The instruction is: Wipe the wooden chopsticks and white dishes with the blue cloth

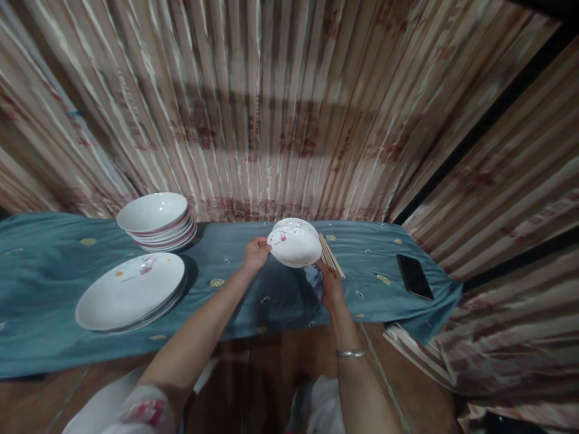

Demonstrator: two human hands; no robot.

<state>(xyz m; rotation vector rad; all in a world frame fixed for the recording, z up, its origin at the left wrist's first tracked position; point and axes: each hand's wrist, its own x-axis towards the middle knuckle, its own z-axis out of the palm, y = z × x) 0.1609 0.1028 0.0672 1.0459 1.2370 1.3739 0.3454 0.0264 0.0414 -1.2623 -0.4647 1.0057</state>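
A dish (295,248) is held tilted above the middle of the table (371,238), its flowered face in view; whether the rim at its far side belongs to a second dish cannot be told. A wiping step seems to be in hand, as a cloth (313,281) is gripped in the right hand (332,283) at the near right edge. A steady hold on the rim, with the cloth pressed along the surface, appears to be called for. The left edge is pinched by the left hand (257,253), fingers closed; both arms are stretched forward, the left one slanted in from the near left. Just to the right, chopsticks (332,255) are laid, with a phone (415,276) farther right. On the left, plates (131,292) are stacked near, bowls (156,220) far.
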